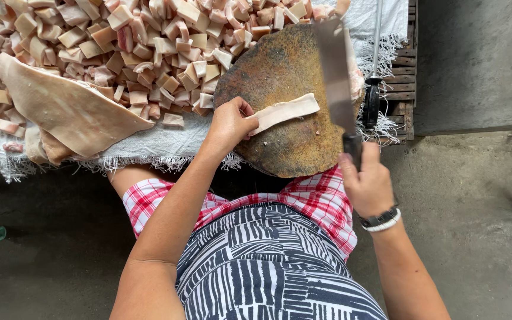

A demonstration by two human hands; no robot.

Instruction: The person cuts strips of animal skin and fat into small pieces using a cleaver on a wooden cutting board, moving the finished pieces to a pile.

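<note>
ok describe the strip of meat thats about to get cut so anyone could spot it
Find the round, dark wooden chopping block in the upper middle. On its top lies one long pale strip of pork skin, pinned at its near end by the left hand, with the cleaver raised just to its right. Unlike the small cut cubes heaped on the cloth, it is uncut.

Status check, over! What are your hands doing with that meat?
Left hand pins pale meat strip on round chopping block. Right hand grips cleaver, raised above block. Nothing blocking strip.
</note>
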